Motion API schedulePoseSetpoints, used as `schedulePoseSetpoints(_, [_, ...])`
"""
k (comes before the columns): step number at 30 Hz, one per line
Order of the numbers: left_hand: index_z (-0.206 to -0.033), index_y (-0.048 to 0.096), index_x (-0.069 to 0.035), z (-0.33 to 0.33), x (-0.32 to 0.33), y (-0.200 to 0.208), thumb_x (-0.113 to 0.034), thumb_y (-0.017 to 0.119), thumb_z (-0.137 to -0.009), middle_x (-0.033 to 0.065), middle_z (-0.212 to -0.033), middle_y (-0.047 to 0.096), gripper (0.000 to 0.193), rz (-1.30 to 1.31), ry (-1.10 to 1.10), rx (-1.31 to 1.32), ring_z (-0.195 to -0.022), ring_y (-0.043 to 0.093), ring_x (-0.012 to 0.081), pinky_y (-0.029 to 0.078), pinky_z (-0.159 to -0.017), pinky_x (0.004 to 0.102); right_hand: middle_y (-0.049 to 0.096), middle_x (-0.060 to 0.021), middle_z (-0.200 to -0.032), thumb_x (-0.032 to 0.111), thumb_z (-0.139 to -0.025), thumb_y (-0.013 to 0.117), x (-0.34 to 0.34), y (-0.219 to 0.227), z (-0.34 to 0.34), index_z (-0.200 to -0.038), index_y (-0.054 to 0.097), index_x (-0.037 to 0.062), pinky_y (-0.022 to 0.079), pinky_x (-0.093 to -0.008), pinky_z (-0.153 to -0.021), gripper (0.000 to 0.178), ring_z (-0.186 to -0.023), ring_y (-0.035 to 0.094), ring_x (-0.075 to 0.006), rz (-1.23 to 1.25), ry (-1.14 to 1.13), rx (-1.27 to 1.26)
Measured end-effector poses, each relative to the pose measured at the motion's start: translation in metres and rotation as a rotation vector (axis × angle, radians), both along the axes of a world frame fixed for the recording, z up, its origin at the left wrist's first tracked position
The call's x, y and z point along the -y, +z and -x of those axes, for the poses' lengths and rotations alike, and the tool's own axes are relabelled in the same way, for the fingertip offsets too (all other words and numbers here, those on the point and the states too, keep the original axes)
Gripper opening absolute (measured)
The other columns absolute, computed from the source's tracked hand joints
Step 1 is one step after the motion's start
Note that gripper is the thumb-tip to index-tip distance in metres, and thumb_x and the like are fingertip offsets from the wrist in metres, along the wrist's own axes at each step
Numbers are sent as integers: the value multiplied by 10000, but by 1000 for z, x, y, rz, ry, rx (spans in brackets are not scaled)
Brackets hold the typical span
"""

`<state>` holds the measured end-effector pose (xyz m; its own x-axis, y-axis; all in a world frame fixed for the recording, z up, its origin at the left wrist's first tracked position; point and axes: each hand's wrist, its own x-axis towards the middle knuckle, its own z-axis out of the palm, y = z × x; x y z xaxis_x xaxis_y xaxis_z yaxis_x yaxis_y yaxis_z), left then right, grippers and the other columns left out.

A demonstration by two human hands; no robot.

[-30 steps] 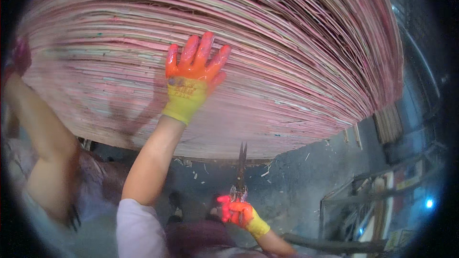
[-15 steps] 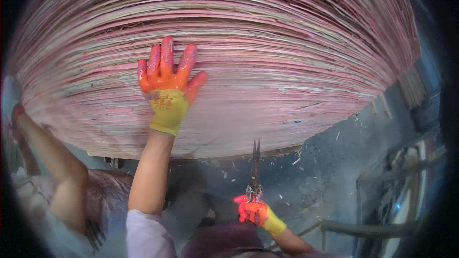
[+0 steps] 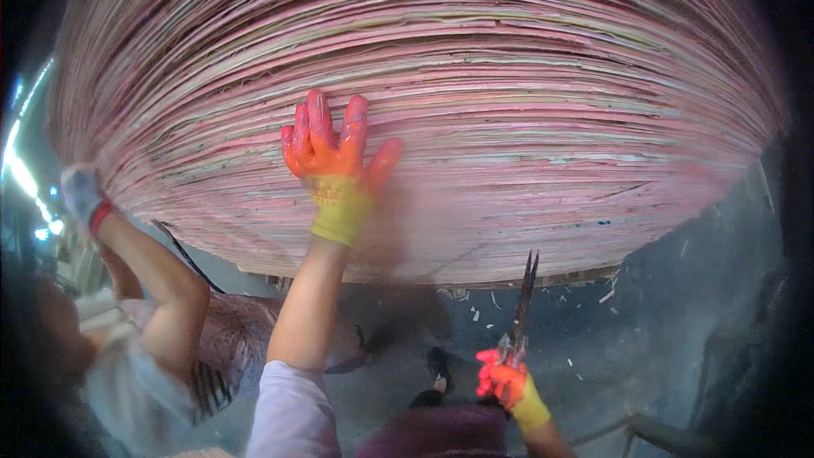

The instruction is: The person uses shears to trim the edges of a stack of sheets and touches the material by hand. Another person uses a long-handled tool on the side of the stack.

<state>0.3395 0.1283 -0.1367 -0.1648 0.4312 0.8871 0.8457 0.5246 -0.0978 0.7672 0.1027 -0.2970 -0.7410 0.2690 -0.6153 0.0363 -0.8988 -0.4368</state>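
A tall stack of thin pinkish sheets [image 3: 526,170], seen at its layered edges, fills the upper half of the head view. My left hand [image 3: 335,153], in an orange-and-yellow coated glove with wet-looking pink fingertips, rests against these edges. Its fingers are stretched out and it grips nothing. Lower right, my right hand [image 3: 509,382] wears a matching glove and is closed on the handles of long, dark scissors [image 3: 523,297]. Their blades point up toward the stack's bottom edge, with the tips slightly apart. Clear wrapping seems to cover the scissors near the handles.
At the left stands a co-worker [image 3: 170,288], whose gloved hand [image 3: 82,195] is at the stack's left end. Pale scraps [image 3: 606,295] lie on the grey floor [image 3: 627,339]. A dark rail [image 3: 661,434] runs along the lower right.
The view has turned left, so everything sits further right in it. My left hand has slid slightly left and down along the stack. The scissors stay in my right hand.
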Motion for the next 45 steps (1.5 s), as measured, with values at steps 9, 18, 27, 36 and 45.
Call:
schedulePoseSetpoints(9, [-1401,613,-228,2,-2,-5,-592,727,-846,234,-1548,443,673,-40,9,-39,-1369,435,451,275,-1110,661,675,-68,-893,185,-963,686,-57,27,12,-1298,592,-26,560,-342,-684,407,-719,649,-158,-384,29,34])
schedulePoseSetpoints(18, [-1379,650,-233,-5,4,5,-593,712,-866,207,-1555,456,629,58,24,67,-1392,409,411,267,-1138,611,680,-171,-793,183,-810,765,-168,232,79,-1011,628,76,513,-460,-625,266,-728,683,-405,-2075,127,407])
schedulePoseSetpoints(27, [-1376,650,-280,2,6,0,-589,726,-847,160,-1541,483,617,16,-5,59,-1379,439,371,318,-1103,603,680,-187,-819,190,-834,763,-179,355,138,-972,604,65,496,-518,-669,245,-791,661,-435,-2518,133,662])
schedulePoseSetpoints(36, [-1370,650,-322,10,1,-8,-581,734,-834,118,-1545,485,601,-35,-34,32,-1367,446,323,339,-1081,598,649,-210,-788,156,-825,749,-161,405,125,-960,598,34,471,-537,-698,236,-789,633,-446,-2852,219,687])
schedulePoseSetpoints(45, [-1297,709,-220,-15,16,40,-372,805,-815,164,-1404,596,515,-39,-141,210,-1255,548,375,387,-1049,558,705,-199,-840,171,-824,754,-188,325,192,-1034,580,47,543,-528,-701,299,-798,691,-438,-2427,55,849])
